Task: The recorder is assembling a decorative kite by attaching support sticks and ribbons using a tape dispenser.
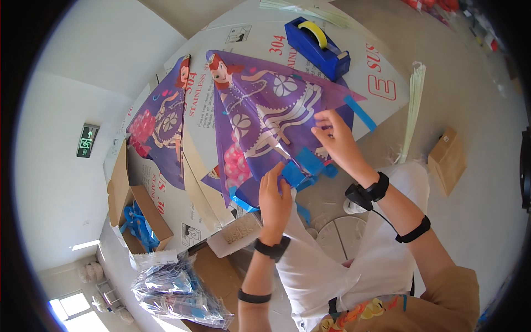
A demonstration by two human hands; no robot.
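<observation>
A purple kite-shaped sheet [265, 119], printed with a red-haired figure in a gown and pink balloons, lies spread on the board in front of me. My left hand [275, 202] is closed on its near edge, beside blue strips [296, 174] that hang there. Over the sheet's right part hovers my right hand [336, 145], its fingers bent and apart with nothing visible in them. Another blue strip [360, 113] sticks out past the right corner. To the left lies a second purple printed sheet [166, 122], partly over the board's edge.
A blue tape dispenser [319, 50] with a yellow roll stands at the far side of the printed board [243, 36]. Pale thin sticks [412, 110] lie at right, near a brown carton [448, 160]. At left are a box of blue ribbon [141, 227] and plastic-wrapped packs [177, 293].
</observation>
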